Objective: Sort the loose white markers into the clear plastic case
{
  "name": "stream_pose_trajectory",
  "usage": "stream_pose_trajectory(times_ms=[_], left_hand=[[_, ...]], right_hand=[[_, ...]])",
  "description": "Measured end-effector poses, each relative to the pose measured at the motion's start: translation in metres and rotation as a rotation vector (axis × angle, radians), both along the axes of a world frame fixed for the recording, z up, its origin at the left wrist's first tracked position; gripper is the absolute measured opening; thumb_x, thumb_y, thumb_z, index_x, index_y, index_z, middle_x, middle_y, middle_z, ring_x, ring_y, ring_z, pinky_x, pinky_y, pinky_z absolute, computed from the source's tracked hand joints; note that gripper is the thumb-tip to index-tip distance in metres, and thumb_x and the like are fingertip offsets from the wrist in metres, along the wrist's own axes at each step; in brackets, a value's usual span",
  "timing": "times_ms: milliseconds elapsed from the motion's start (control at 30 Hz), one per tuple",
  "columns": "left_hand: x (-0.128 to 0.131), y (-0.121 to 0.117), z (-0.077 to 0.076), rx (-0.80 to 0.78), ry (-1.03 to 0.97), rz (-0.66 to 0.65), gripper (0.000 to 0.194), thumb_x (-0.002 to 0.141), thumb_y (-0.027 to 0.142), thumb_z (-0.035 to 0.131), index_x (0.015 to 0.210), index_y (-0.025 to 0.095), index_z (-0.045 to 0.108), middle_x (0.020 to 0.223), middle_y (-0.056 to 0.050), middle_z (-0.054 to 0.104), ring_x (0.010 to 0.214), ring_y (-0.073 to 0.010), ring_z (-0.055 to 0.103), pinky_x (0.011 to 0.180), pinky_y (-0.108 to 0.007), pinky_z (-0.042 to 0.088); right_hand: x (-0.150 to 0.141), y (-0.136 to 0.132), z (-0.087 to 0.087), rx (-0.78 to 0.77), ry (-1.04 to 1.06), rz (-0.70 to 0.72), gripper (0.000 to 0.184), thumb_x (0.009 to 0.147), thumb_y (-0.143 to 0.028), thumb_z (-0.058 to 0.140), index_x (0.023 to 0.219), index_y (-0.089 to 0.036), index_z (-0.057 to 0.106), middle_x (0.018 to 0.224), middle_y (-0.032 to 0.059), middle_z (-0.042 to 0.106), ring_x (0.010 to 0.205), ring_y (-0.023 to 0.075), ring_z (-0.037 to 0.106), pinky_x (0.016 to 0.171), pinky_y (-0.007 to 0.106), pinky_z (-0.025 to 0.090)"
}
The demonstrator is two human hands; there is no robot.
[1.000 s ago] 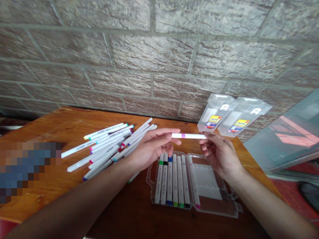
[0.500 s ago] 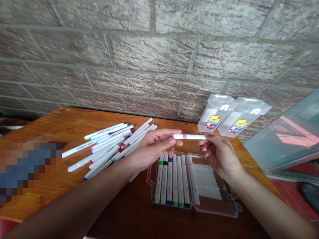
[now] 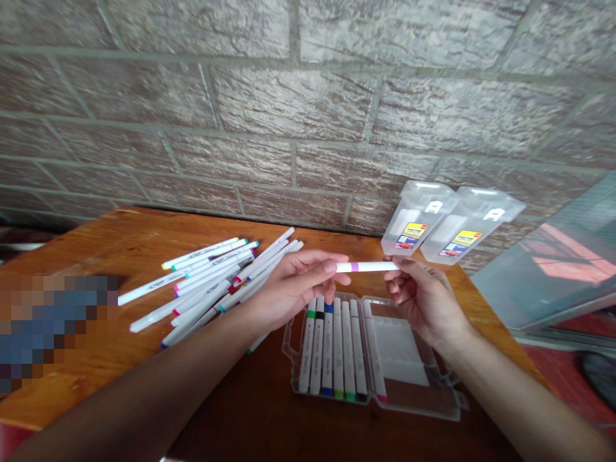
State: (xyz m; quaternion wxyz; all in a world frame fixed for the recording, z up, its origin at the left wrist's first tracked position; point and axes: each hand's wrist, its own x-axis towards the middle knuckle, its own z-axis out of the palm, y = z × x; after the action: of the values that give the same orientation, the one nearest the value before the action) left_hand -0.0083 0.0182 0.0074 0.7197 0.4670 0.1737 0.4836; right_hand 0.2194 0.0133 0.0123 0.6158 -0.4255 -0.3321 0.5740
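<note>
A white marker with a purple band (image 3: 368, 266) lies level between my two hands, above an open clear plastic case (image 3: 414, 407). My left hand (image 3: 301, 282) pinches its left end between thumb and fingers, covering that tip. The right end is gripped by my right hand (image 3: 421, 292), fingers curled. In the left half of the case several white markers (image 3: 332, 350) stand side by side, with green, black and blue bands among them. One pink-tipped marker (image 3: 375, 353) lies in the right half, beside a white sheet (image 3: 399, 350).
A loose pile of white markers with coloured ends (image 3: 212, 289) spreads over the wooden table (image 3: 115, 256) at left. Two clear labelled marker boxes (image 3: 414, 221) stand at the back right by the stone-block wall (image 3: 289, 109). A pixelated patch covers the far left.
My left thumb and fingers have closed over the marker's purple left tip, which showed before. The right hand has stayed on the other end.
</note>
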Motion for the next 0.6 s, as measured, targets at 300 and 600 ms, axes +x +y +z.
stream_pose_trajectory(times_ms=[300, 600], left_hand=[[0.0011, -0.0003, 0.001, -0.001, -0.006, 0.022, 0.018, 0.089, 0.03, 0.077, 0.103, 0.019, 0.082, 0.085, -0.007, 0.079, 0.058, -0.0095, 0.065, 0.059, -0.023, 0.049], [0.0003, 0.0026, -0.0044, 0.045, 0.03, 0.009, 0.026, 0.084, 0.023, 0.082, 0.11, 0.026, 0.081, 0.092, -0.005, 0.08, 0.057, -0.0078, 0.065, 0.056, -0.021, 0.051]], right_hand=[[0.0, 0.0005, -0.0007, -0.009, 0.002, 0.001, 0.029, 0.06, -0.031, 0.094, 0.077, -0.013, 0.08, 0.059, 0.0024, 0.073, 0.04, 0.0076, 0.057, 0.034, 0.014, 0.045], [-0.0014, 0.0007, 0.0015, -0.03, 0.026, 0.008, 0.031, 0.057, -0.03, 0.095, 0.077, -0.012, 0.079, 0.057, 0.0019, 0.072, 0.038, 0.0074, 0.056, 0.033, 0.014, 0.045]])
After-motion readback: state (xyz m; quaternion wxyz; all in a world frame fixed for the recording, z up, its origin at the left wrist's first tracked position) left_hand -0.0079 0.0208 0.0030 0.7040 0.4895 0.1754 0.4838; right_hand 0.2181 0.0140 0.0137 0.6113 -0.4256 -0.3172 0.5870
